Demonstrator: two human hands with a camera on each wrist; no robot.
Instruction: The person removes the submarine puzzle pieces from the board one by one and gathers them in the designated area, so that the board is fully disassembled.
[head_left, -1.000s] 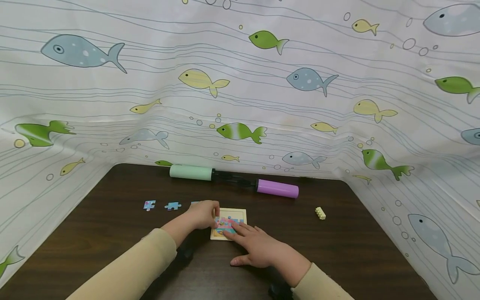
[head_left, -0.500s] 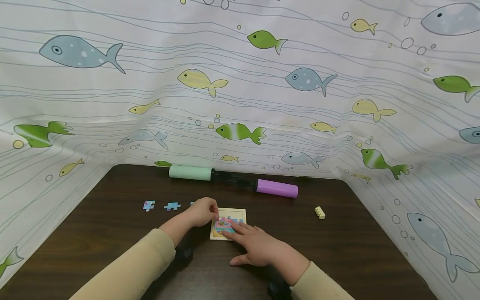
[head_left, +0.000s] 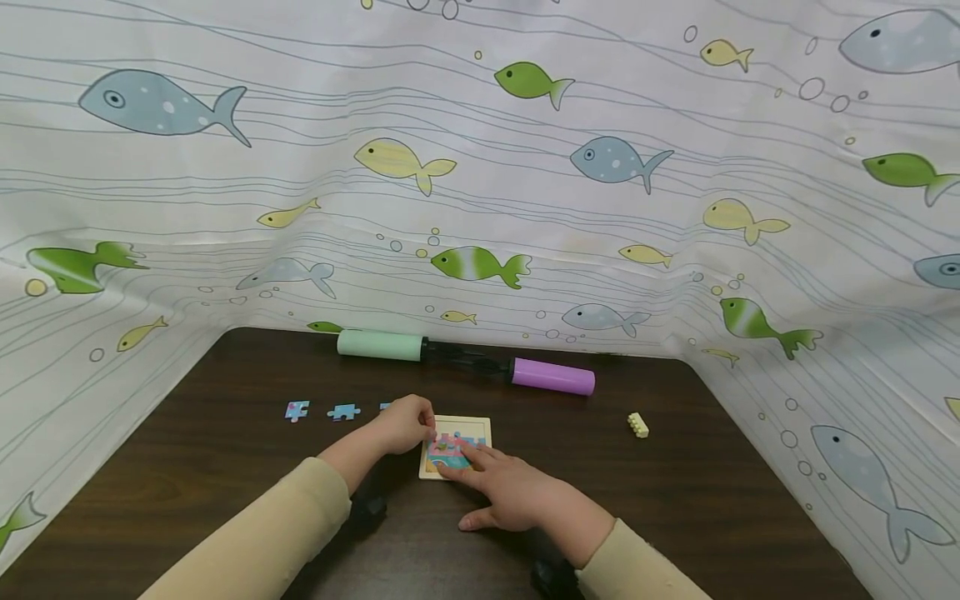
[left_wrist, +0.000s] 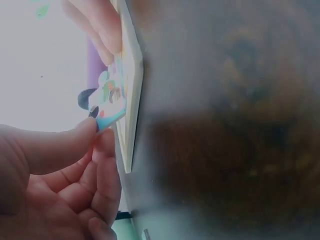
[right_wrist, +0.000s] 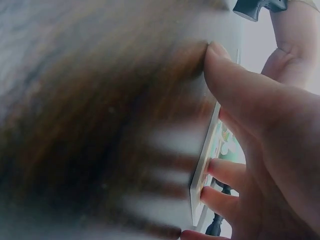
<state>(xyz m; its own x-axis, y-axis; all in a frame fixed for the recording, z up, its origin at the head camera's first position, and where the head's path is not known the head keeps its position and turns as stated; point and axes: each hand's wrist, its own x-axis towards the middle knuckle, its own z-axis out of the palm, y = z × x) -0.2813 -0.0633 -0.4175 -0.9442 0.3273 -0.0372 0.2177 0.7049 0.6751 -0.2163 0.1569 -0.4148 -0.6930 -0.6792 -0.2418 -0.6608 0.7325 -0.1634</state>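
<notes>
- My left hand (head_left: 405,425) pinches a puzzle piece (left_wrist: 107,119) btw thumb and forefinger, right at the left edge of the puzzle board (head_left: 480,427).
- In the left wrist view the piece is mostly blue w/ a pink bit; it's tilted, one edge down on the board, the other lifted by my fingertips.
- The piece is too small to give a clear long axis; its free edge points in toward the board's middle.
- The board lies flat on the dark wood table (head_left: 712,500), near the table's centre, just in front of me. It's nearly square, edges roughly parallel w/ the table's front edge; picture side up.
- My right hand (head_left: 510,492) rests on the board w/ fingers straight and spread, fingertips pressing the near right part of the picture; thumb (right_wrist: 225,67) is down on the table beside the board. Nothing gripped in it, just holding the board down.
- The two hands are close over the board, not quite touching as far as I can tell.
- Loose pieces lie left of my left hand: one multicolour piece (head_left: 297,410), one blue piece (head_left: 344,412), a third mostly hidden behind my hand.
- A tool w/ mint and purple handles (head_left: 465,362) lies along the back of the table, long axis left-right.
- A cream building brick (head_left: 638,425) sits well to the right of the board.
- Fish-print cloth (head_left: 480,167) hangs behind and on both sides.
</notes>
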